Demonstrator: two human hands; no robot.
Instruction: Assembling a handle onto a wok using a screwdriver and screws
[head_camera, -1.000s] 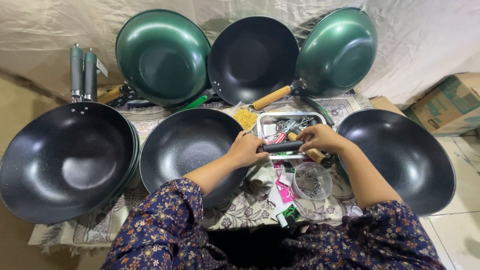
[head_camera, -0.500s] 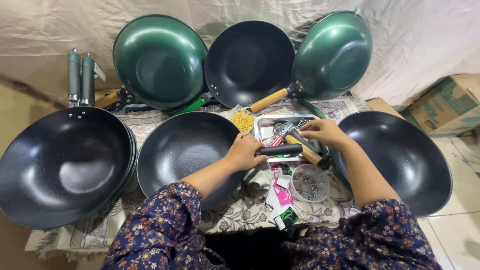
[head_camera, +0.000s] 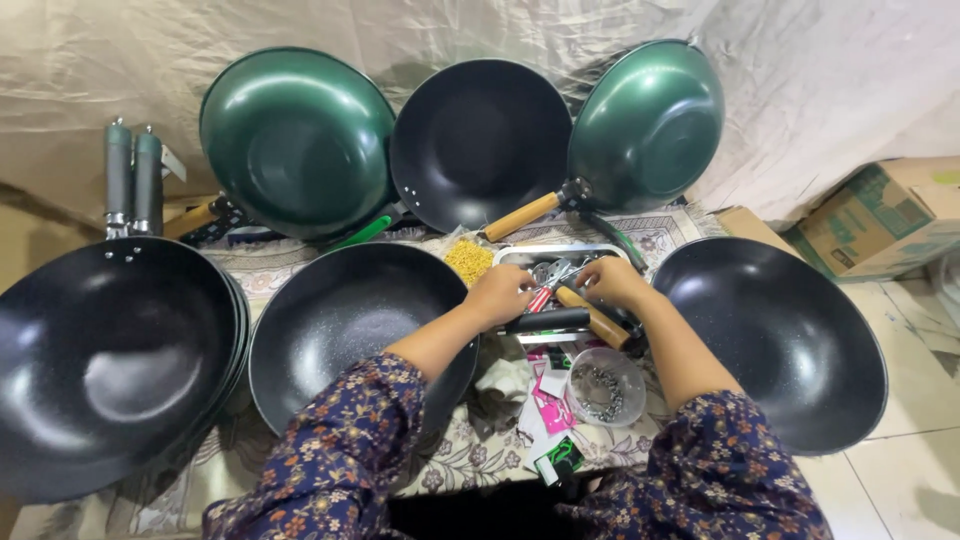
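Both hands at the metal tray, ringed by woks on the patterned mat.

Far left: a stack of black woks (head_camera: 105, 360), two grey handles upright at its far rim. Next, a single black wok (head_camera: 355, 335) at the mat's (head_camera: 460, 455) near edge, under my left forearm. Along the back, tilted against the sheet: green wok (head_camera: 295, 140), black wok (head_camera: 480, 140), green wok (head_camera: 648, 122) with a wooden handle. My left hand (head_camera: 497, 295) is curled at the tray's (head_camera: 565, 250) left edge, touching a black handle (head_camera: 547, 321); whether it grips, I cannot tell. My right hand (head_camera: 612, 283), fingers bent, rests over a wooden handle (head_camera: 595, 318); grip unclear. Just nearer me, a clear bowl of screws (head_camera: 605, 385). Far right: another black wok (head_camera: 780, 335).
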